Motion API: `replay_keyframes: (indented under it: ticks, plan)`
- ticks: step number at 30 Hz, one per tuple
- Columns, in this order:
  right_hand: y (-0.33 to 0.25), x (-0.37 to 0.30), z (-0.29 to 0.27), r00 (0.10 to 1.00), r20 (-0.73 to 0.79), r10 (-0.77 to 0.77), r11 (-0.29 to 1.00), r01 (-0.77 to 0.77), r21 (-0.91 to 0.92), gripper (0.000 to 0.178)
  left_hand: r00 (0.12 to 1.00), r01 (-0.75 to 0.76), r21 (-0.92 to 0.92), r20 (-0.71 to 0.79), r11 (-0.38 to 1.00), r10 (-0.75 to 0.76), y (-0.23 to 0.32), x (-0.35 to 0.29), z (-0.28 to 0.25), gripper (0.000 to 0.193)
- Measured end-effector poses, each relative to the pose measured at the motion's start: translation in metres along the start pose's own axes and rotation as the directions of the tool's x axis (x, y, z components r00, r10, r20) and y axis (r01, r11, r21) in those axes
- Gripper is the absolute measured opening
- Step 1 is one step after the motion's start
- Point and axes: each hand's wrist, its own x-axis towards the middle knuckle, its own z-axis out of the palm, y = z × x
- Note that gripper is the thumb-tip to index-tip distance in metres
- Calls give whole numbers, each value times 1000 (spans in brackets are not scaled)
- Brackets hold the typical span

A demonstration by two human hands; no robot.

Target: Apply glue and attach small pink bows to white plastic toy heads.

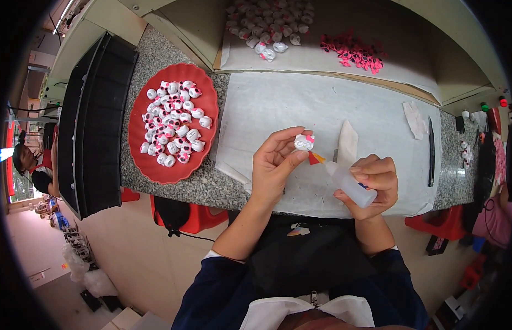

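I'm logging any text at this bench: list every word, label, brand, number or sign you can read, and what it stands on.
No text can be read clearly enough to quote.
Bottle in the right hand: dark blue mark, too small to read.
White piece in the left hand: fine dark marks, too small to tell.
Bright panel at far left: too blurred.

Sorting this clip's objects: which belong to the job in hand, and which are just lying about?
Likely job: white head (left hand), squeeze bottle (right hand), red tray of similar heads, pink pieces.

Seemingly lying about: red stool, black bundle.
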Motion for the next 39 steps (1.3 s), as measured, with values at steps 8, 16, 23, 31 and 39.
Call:
replay_keyframes:
  ticks: [8,16,23,31,39]
  plan:
    - [3,1,-1,999,-17,-39,999,39,5,47,999,-21,-15,26,1000,22,0,0,1,34]
    - [1,0,0,999,-3,-34,999,34,-14,47,999,24,-15,35,1000,-23,0,-1,1,37]
    - [-1,0,0,1000,11,-16,1000,16,4,46,1000,19,-8,25,1000,-19,1,0,1,37]
    - [2,0,0,999,-14,-33,999,33,29,46,999,-6,17,46,1000,5,-1,-1,1,36]
    - [2,0,1,1000,15,-27,1000,28,-14,48,988,-146,231,91,962,128,-6,0,0,33]
